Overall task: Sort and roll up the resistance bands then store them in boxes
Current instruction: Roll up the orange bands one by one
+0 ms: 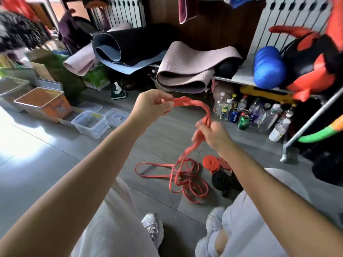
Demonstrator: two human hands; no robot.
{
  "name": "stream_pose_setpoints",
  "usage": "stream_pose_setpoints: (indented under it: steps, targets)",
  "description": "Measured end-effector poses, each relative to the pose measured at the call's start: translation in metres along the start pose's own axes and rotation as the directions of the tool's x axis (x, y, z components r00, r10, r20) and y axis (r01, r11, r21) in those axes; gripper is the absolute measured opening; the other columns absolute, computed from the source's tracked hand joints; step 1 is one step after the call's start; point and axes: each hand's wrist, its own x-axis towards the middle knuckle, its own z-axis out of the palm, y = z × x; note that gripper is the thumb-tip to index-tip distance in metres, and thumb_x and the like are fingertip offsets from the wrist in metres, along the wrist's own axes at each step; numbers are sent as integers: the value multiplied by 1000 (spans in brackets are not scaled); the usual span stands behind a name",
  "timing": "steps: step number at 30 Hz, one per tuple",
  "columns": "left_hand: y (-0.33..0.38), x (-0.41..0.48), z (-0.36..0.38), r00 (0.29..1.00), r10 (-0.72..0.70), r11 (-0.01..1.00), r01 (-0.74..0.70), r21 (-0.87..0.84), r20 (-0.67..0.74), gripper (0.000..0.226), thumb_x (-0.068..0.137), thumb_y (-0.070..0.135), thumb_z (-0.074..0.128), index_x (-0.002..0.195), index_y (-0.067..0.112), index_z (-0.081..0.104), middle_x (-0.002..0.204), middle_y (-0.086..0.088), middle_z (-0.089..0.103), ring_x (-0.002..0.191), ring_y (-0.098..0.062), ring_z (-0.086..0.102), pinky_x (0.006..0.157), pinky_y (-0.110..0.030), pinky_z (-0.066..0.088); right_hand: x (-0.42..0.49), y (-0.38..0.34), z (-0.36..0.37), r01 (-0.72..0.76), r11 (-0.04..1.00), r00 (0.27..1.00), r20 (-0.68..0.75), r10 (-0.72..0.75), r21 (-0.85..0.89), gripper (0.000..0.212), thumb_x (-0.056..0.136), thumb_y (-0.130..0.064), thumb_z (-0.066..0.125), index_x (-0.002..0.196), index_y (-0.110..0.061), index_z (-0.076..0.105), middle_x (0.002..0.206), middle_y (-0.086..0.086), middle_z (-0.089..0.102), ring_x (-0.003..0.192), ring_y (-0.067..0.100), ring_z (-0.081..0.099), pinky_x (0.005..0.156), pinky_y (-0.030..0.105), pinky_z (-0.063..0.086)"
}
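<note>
The person sits with both arms stretched forward, above the grey floor. The left hand is raised and its fingers are curled around one end of an orange band. From there the band goes in a short arc to the right hand, which is lower and a little nearer to the person. This hand pinches the band with bent fingers; it looks blurred, so I cannot tell the exact grip. Below the right hand the band hangs down and lies on the floor in many loose loops, between the person's knees and a little in front of them.

Just to the right of these loops, two orange rolls lie flat on the floor, and two black rolls lie close behind them, nearer to the right knee.

To the left, well apart from the bands, a clear box stands open on the floor. An orange box stands beside it, further left. Against the far wall there are folded mats, and at the right a group of bottles and cans stands under a shelf.
</note>
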Motion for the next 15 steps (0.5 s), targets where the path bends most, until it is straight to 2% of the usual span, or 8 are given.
stream_pose_setpoints:
  steps: [2, 4, 5, 6, 8, 10, 13, 15]
  targets:
    - [-7, 1, 3, 1000, -15, 1000, 15, 14, -10, 14, 74, 15, 72, 79, 25, 65, 58, 7, 58, 61, -14, 58, 68, -38, 49, -4, -43, -8, 102, 984, 995, -25, -99, 145, 21, 99, -13, 43, 79, -15, 52, 58, 5, 61, 52, 17, 60, 60, 30, 53]
    - [-9, 3, 8, 1000, -11, 1000, 11, -12, -16, 13, 82, 5, 68, 81, 18, 64, 57, 7, 54, 51, -4, 54, 63, -27, 53, -9, -70, -15, 170, 945, 985, -23, -170, 280, 21, 100, -12, 40, 81, -15, 50, 53, -1, 60, 48, 13, 59, 55, 25, 53]
    - [-10, 3, 9, 1000, -7, 1000, 7, -21, -10, 12, 85, 3, 65, 83, 14, 64, 61, 2, 53, 51, -4, 53, 61, -24, 53, -12, -79, -18, 187, 923, 981, -11, -194, 337, 22, 100, -12, 39, 82, -14, 50, 53, -2, 60, 50, 15, 60, 59, 29, 55]
    - [-11, 3, 11, 1000, -4, 1000, 4, -26, -1, 9, 85, 3, 64, 85, 12, 64, 66, -4, 54, 53, -8, 53, 63, -27, 54, -16, -86, -21, 207, 910, 975, -3, -220, 361, 22, 100, -12, 39, 82, -14, 50, 54, -2, 60, 54, 17, 61, 65, 36, 56]
    - [-11, 3, 13, 1000, -4, 999, 5, -42, 21, 5, 84, 7, 66, 89, 8, 65, 71, -13, 55, 57, -19, 56, 69, -42, 53, -18, -95, -25, 255, 904, 961, 10, -275, 342, 23, 100, -12, 40, 81, -15, 52, 56, -4, 58, 56, 16, 58, 71, 43, 55]
    - [-13, -4, 19, 998, -8, 999, 11, -43, 54, 16, 85, 11, 66, 99, 5, 65, 74, -17, 58, 63, -22, 59, 75, -52, 54, -19, -98, -24, 270, 917, 957, 24, -289, 293, 23, 100, -12, 41, 80, -17, 52, 56, -3, 54, 54, 13, 55, 69, 40, 56]
    - [-20, -29, 36, 969, 18, 999, -5, -51, 246, 26, 87, 23, 64, 110, 12, 61, 88, -21, 63, 74, -16, 58, 77, -40, 54, -19, -90, -16, 232, 949, 968, 47, -247, 212, 26, 100, -8, 40, 77, -17, 50, 54, -2, 49, 49, 11, 49, 64, 37, 56]
    - [-34, -48, 52, 924, 34, 999, -21, -37, 380, 41, 79, 29, 70, 115, 14, 54, 91, -3, 61, 76, -6, 57, 77, -28, 51, -19, -84, -12, 231, 962, 968, 59, -242, 148, 28, 98, -2, 38, 77, -16, 50, 49, -5, 50, 46, 10, 48, 63, 41, 56]
